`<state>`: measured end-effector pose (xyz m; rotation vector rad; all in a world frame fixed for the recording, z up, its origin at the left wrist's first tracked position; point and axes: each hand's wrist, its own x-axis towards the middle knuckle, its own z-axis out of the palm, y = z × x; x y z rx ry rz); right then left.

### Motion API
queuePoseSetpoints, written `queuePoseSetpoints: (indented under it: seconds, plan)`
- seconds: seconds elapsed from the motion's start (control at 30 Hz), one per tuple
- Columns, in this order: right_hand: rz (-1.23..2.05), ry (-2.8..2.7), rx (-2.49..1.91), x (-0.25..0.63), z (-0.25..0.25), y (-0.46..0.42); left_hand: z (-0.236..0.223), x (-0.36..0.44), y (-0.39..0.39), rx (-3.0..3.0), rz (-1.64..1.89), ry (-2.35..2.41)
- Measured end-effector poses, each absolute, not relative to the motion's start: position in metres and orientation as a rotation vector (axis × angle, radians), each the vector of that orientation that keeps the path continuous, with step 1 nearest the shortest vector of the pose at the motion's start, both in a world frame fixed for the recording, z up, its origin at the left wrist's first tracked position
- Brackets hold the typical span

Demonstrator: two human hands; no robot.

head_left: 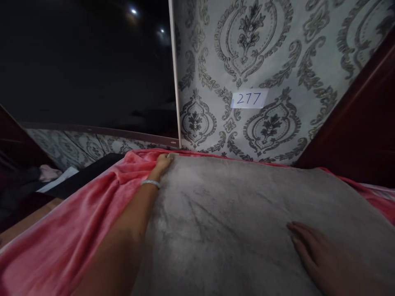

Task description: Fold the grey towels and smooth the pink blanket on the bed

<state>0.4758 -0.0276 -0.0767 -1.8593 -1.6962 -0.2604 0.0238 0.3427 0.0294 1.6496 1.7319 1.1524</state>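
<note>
A grey plush cloth (234,213) lies spread over a pink fleece blanket (101,205), with a few dark creases in its pile. My left hand (163,161) reaches to the cloth's far left corner and is closed on its edge; a small pale bit shows at the fingertips. A light bracelet (150,183) circles that wrist. At the lower right, my right hand (321,250) rests on or just above the grey cloth. It is open, its fingers stretched toward the left, holding nothing.
Behind the surface, a patterned wall (210,102) bears a paper label (249,98) reading 277. A large black screen (92,70) hangs at the upper left. Dark red panel (354,127) stands at the right. A black surface (83,176) with white paper (58,179) lies left of the blanket.
</note>
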Motion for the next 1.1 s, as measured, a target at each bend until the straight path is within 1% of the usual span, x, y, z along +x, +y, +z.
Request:
queuePoseSetpoints:
  seconds: [0.13, 0.23, 0.43, 0.57, 0.67, 0.73, 0.8, 0.87, 0.9, 1.0, 1.1]
  plan:
    - [-0.254, -1.700, -1.864, 0.475, -0.075, -0.028, 0.032, 0.028, 0.340, 1.721, 1.287, 1.727]
    - [-0.234, -1.686, -1.871, 0.474, -0.075, -0.028, 0.030, 0.025, 0.336, 1.719, 1.286, 1.860]
    - [-0.209, -1.669, -1.901, 0.473, -0.076, -0.028, 0.026, 0.030, 0.335, 1.703, 1.101, 2.158]
    - [-0.237, -1.673, -1.902, 0.469, -0.073, -0.028, 0.029, 0.037, 0.334, 1.732, 0.923, 2.252]
    - [-0.264, -1.675, -1.899, 0.465, -0.071, -0.028, 0.039, 0.048, 0.324, 1.793, 0.876, 2.286]
    - [-0.282, -1.680, -1.906, 0.463, -0.070, -0.026, 0.044, 0.063, 0.310, 1.969, 0.872, 2.229]
    - [-0.294, -1.677, -1.922, 0.461, -0.069, -0.024, 0.044, 0.084, 0.291, 2.367, 0.800, 2.016]
    - [-0.297, -1.668, -1.937, 0.460, -0.069, -0.023, 0.038, 0.106, 0.271, 2.769, 0.624, 1.707]
    - [-0.294, -1.665, -1.941, 0.459, -0.068, -0.022, 0.033, 0.117, 0.262, 2.872, 0.514, 1.603]
    - [-0.276, -1.649, -1.956, 0.454, -0.064, -0.021, 0.018, 0.137, 0.244, 2.806, 0.215, 1.620]
    - [-0.230, -1.617, -1.983, 0.447, -0.058, -0.020, 0.011, 0.141, 0.240, 2.723, 0.108, 1.694]
